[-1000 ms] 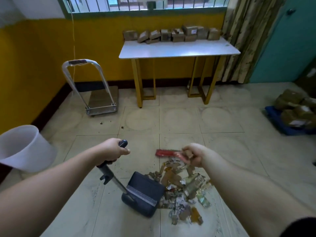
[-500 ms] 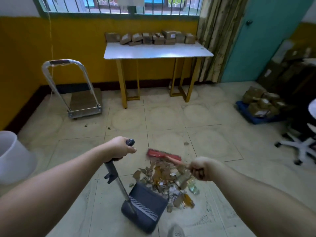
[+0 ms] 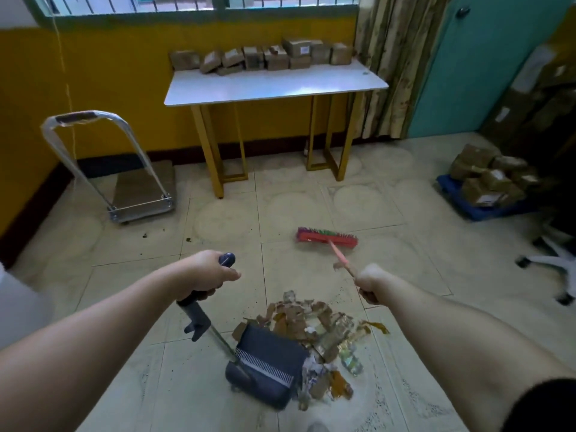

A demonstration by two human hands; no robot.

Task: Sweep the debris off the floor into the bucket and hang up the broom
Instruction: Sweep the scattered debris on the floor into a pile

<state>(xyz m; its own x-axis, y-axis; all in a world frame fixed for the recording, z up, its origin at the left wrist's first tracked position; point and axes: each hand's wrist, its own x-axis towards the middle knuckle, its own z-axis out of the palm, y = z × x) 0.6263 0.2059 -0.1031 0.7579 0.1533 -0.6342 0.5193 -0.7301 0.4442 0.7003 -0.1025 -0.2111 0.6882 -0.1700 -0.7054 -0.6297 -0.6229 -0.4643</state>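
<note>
Since a moment ago the red broom (image 3: 327,237) has swung away from the trash pile (image 3: 311,325), and its brush now sits higher up, just right of the middle of the frame, well apart from the pile. The right hand (image 3: 369,280) is curled tight round the broom's stick, which runs up from the fist to the brush. The left hand (image 3: 208,272) grips the top of the dustpan (image 3: 268,366) handle, the pan touches the pile's left side at the lower middle, and the white bucket (image 3: 15,307) peeks in at the left edge.

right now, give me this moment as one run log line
left hand: grips dustpan handle | right hand: grips broom handle | broom head: beyond debris, apart | dustpan mouth: against debris pile on floor
</note>
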